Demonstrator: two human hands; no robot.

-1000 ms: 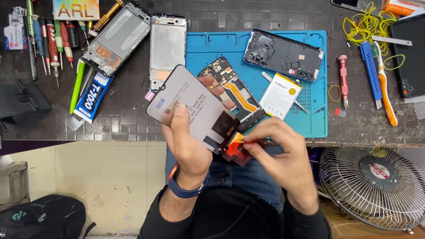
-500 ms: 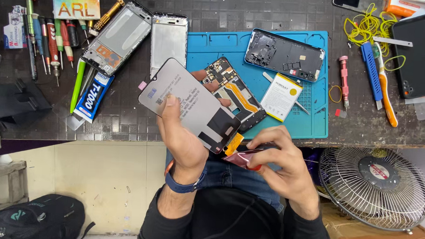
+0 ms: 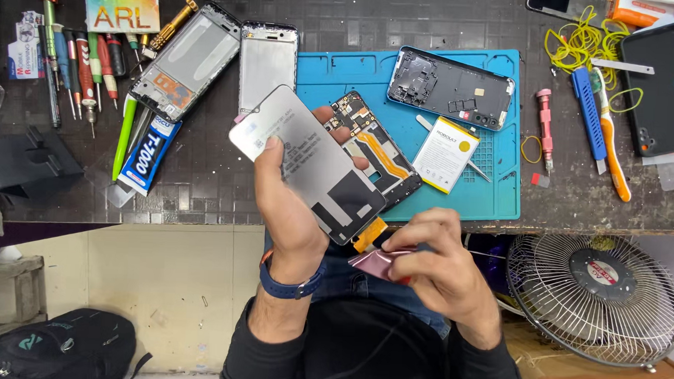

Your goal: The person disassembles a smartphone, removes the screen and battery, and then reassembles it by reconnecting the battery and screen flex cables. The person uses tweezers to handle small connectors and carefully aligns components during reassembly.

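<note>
My left hand (image 3: 287, 202) holds a grey phone display panel (image 3: 308, 162) by its back, tilted, with its orange flex cable (image 3: 370, 234) hanging at the lower end. My right hand (image 3: 443, 266) pinches a crumpled pinkish film strip (image 3: 379, 261) just below that cable. Under the panel on the blue work mat (image 3: 496, 196) lies an opened phone frame with an exposed board and orange ribbon (image 3: 376, 149).
On the mat lie a blue phone back housing (image 3: 451, 88) and a white battery (image 3: 446, 154). Two more phone frames (image 3: 229, 56), screwdrivers (image 3: 77, 64) and a glue tube (image 3: 149, 155) lie left. A toothbrush (image 3: 611, 148), yellow bands and a black case (image 3: 663, 86) lie right. A fan (image 3: 597, 296) stands below the table edge.
My left hand has lifted and turned the display panel up and to the left. My right hand has pulled the pinkish film away from the panel's lower end.
</note>
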